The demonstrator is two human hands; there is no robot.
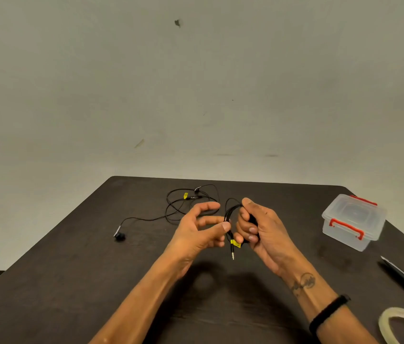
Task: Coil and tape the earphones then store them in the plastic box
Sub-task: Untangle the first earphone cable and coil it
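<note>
On the dark brown table (72, 281), your right hand (258, 227) grips the coiled black earphone cable (229, 214) so loops hold, left hand (201, 227) beside it, fingers loose.

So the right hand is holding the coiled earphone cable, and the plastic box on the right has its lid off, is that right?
Not quite. The head view shows the plastic box with its lid on and the red clips down. The right hand is indeed holding the coiled earphone cable.
</note>
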